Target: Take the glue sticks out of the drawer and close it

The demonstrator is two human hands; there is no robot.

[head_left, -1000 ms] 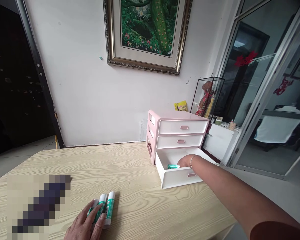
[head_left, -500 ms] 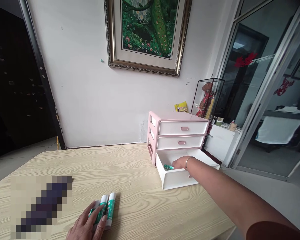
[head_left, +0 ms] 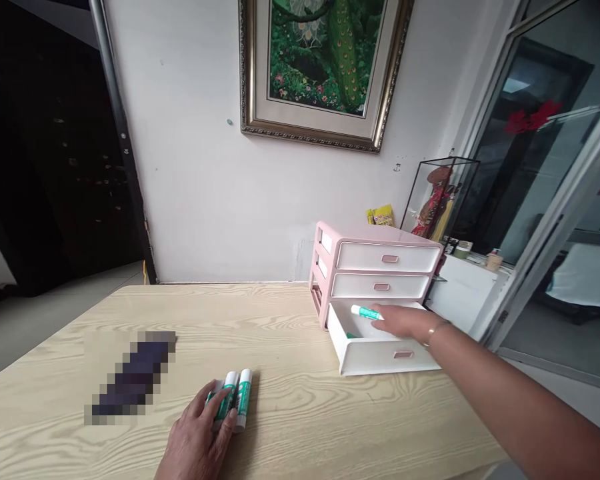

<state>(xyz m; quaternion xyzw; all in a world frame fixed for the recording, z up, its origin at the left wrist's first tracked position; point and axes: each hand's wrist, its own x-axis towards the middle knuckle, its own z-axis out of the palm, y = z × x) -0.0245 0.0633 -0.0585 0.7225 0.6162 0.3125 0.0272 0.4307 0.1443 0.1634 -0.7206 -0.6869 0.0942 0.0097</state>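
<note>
In my right hand (head_left: 399,322) is a green-and-white glue stick (head_left: 366,313), pinched by one end and raised over the pulled-out bottom drawer (head_left: 370,361). Part of another green thing (head_left: 351,335) shows inside that drawer, mostly hidden by the front panel. My left hand (head_left: 195,427) rests on the table, its fingers and thumb closed around several glue sticks (head_left: 244,399) lying side by side. The white caps point away from me. The fingers cover part of the group.
The pink-and-white drawer unit (head_left: 375,233) stands on the wooden table (head_left: 290,427), its two upper drawers closed. A blurred dark object (head_left: 135,377) lies at the left. Behind the unit are a yellow packet (head_left: 381,215) and a glass display case (head_left: 440,200).
My right hand has risen from inside the drawer with a glue stick in it. My left hand stays on the glue sticks. The view has turned to the left.
</note>
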